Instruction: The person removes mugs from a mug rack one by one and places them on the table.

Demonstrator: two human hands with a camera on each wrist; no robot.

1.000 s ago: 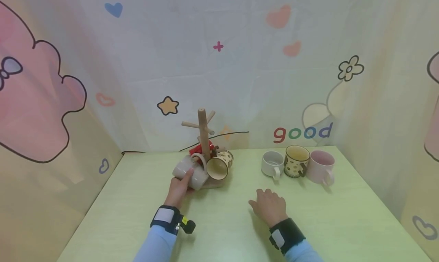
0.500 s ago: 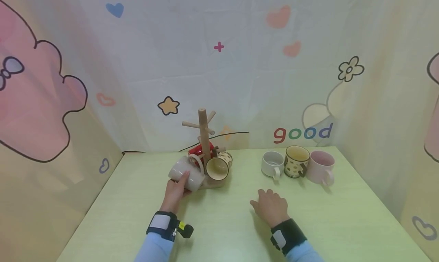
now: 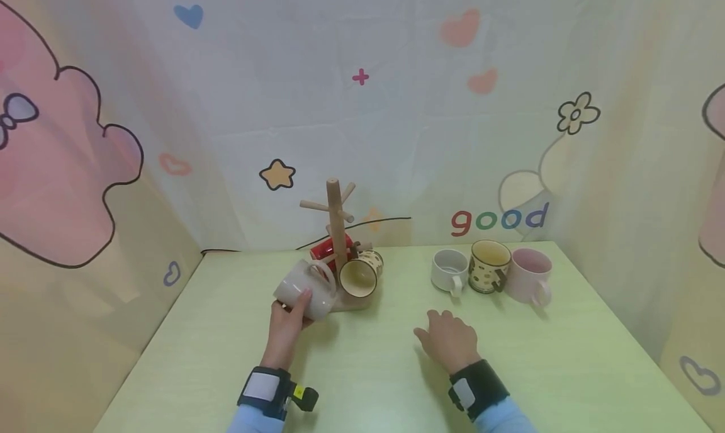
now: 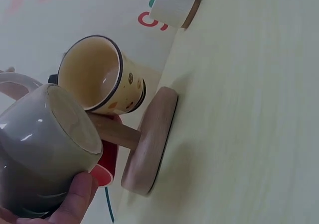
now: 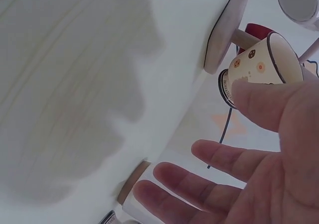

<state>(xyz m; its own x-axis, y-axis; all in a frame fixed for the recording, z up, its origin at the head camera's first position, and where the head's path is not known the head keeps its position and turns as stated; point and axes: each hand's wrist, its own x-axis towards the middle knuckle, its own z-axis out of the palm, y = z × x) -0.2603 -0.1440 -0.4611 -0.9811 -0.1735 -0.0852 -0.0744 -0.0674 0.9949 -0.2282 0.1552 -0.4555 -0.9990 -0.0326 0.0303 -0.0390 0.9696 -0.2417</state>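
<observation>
My left hand grips a light grey mug, tilted with its handle up, just left of a wooden mug tree. Thumb and fingers wrap the grey mug's body; its base faces the camera in the left wrist view. A cream patterned mug hangs on the tree's lower right, mouth toward me. Behind the post hangs a red mug, partly hidden. My right hand hovers over the table, holding nothing, fingers loosely spread in the right wrist view.
At the back right stand a small white mug, a cream patterned mug and a pink mug, close together. The pale table meets a printed curtain behind. Several upper pegs of the tree are bare.
The left hand has drawn the grey mug left and slightly toward me, away from the post. More of the red mug shows. The right hand has barely shifted.
</observation>
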